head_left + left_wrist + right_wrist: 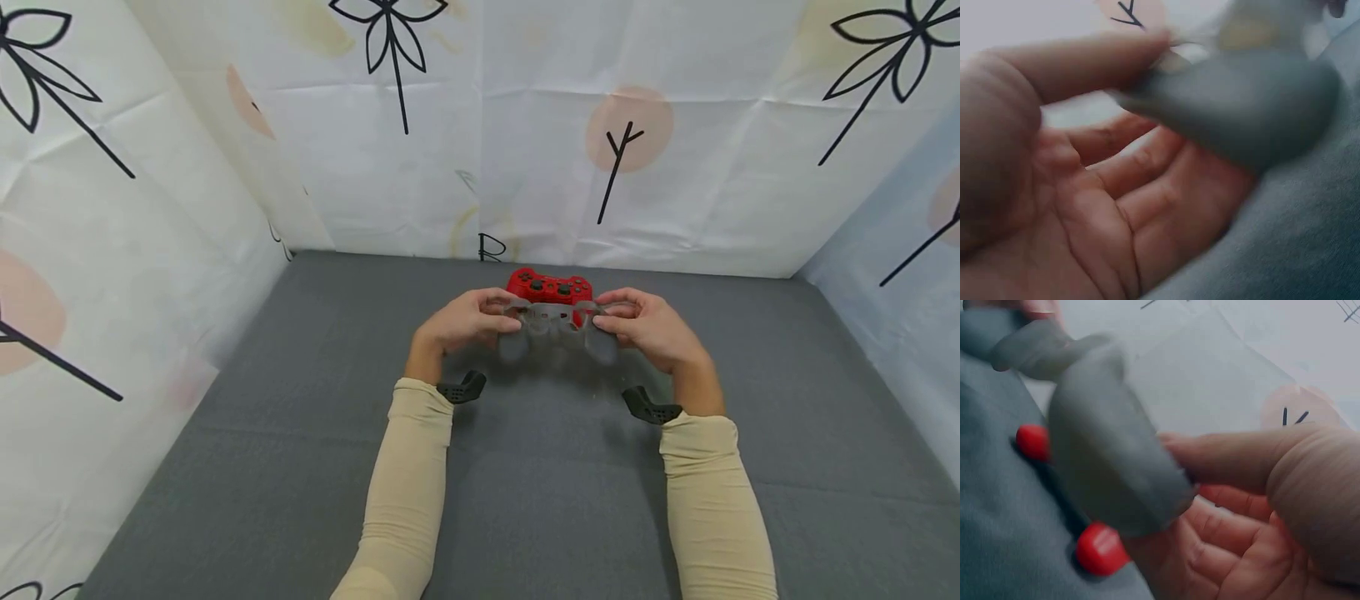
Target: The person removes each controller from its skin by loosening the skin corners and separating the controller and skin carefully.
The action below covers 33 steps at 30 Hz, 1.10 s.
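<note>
A translucent grey game controller cover [514,345] hangs above the table, stretched between both hands. My left hand [467,322] pinches its left side between thumb and fingers; in the left wrist view that grip part of the cover [1241,106] is blurred. Its right side is pinched by my right hand [651,330], and the right wrist view has the cover [1107,450] across its middle. Just behind lies a red game controller [551,287] on the table, its lower part overlapped by the cover. Two rounded red ends of the controller [1104,549] show beyond the cover.
The dark grey tabletop [315,467] meets a white patterned cloth [525,167] at the back, close behind the controller. Similar cloth walls stand to the left and right. A black band [651,407] sits on each wrist.
</note>
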Motion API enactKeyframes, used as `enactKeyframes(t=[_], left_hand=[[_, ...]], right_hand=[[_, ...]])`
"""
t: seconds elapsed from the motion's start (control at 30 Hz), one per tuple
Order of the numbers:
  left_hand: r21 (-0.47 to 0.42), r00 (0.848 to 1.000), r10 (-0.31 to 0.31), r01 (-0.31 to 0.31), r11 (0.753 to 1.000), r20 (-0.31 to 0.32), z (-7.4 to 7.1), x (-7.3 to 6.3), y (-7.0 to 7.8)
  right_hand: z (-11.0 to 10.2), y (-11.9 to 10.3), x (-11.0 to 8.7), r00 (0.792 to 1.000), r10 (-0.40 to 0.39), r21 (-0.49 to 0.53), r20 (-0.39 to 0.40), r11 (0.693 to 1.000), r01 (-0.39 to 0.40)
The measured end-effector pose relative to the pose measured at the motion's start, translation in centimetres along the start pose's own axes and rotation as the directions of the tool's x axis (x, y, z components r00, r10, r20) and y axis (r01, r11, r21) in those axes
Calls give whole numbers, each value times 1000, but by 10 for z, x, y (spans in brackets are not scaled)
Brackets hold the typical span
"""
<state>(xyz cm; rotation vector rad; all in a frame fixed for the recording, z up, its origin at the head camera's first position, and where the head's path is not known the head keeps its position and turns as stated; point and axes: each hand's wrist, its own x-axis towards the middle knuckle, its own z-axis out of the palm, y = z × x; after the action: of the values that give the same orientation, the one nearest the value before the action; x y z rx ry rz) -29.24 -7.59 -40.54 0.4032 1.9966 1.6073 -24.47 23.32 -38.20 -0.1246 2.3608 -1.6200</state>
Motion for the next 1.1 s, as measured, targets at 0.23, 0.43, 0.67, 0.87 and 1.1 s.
enactKeyframes(t=[0.23, 0.43, 0.67, 0.87, 1.1], left_hand=[[105, 998, -25, 32, 994, -64, -3, 1, -9], [121, 992, -116, 120, 985, -43, -1, 1, -12], [153, 977, -209, 214, 965, -51, 3, 0, -10], [201, 968, -237, 249, 948, -81, 4, 0, -8], [239, 964, -248, 265, 934, -99, 7, 4, -6]], right_hand=[[3, 11, 6, 995, 43, -120, 91, 992, -32], [7, 16, 8, 988, 71, -152, 136, 987, -50], [13, 18, 10, 981, 104, -136, 163, 987, -82], [15, 19, 10, 979, 125, -190, 162, 977, -94], [13, 20, 11, 974, 159, -258, 160, 959, -114]])
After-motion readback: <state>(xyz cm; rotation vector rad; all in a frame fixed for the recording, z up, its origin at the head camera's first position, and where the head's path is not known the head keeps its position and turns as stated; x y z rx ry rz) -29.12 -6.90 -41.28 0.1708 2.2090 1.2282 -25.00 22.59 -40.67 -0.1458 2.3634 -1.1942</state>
